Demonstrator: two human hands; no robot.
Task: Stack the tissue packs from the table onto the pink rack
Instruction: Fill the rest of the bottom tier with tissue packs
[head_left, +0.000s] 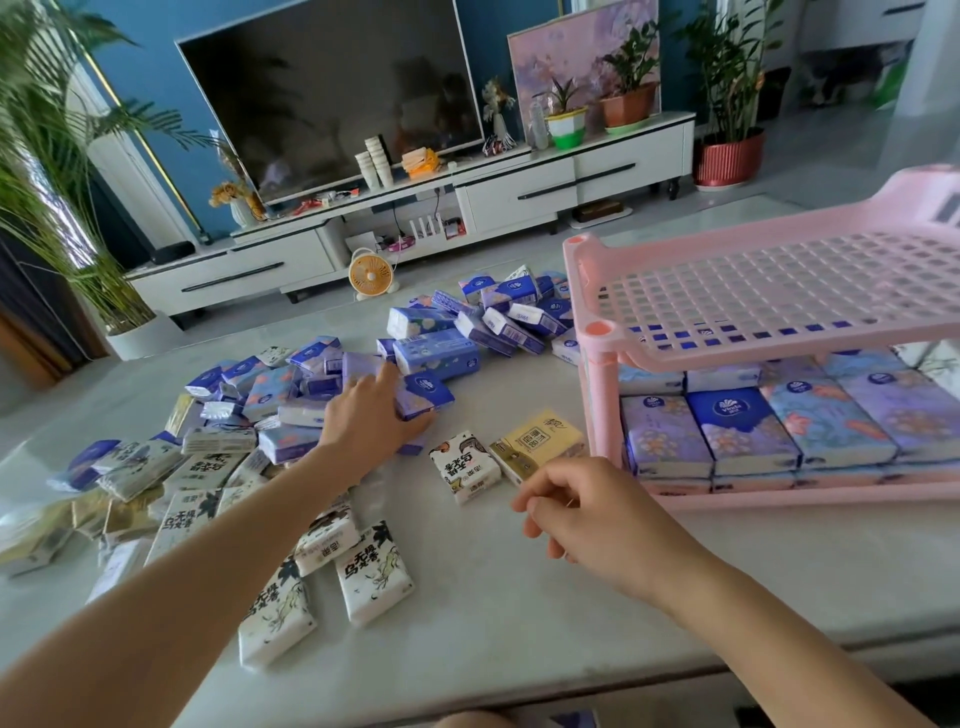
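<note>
— How many tissue packs lie on the tabletop (519, 597)?

— The blue and purple packs (498, 322) lie in two heaps, too jumbled to count. Four white packs (374, 577) with black print lie apart near the front edge, and more are heaped at the left. There is one yellow pack (540, 441), just beside a white one.

— And the pink rack (779, 291)?

— It stands on the right of the tabletop and shows two shelves. The lower shelf (779, 496) holds stacked packs (743, 426), four across in the front row and at least two layers deep.

— Which way do those point?

— They lie flat, long axis running front to back, logo ends toward the back.

— What are the person's hands doing?

— The left hand (374, 410) reaches into the nearer heap and grips a blue pack (426, 395), fingers over its top and thumb at its near edge. That pack lies flat on the heap's right edge, its long axis slanting away to the right, dark-blue end farthest from the wrist. The right hand (587, 509) hovers over the tabletop near the yellow pack, fingers loosely curled and holding nothing.
</note>
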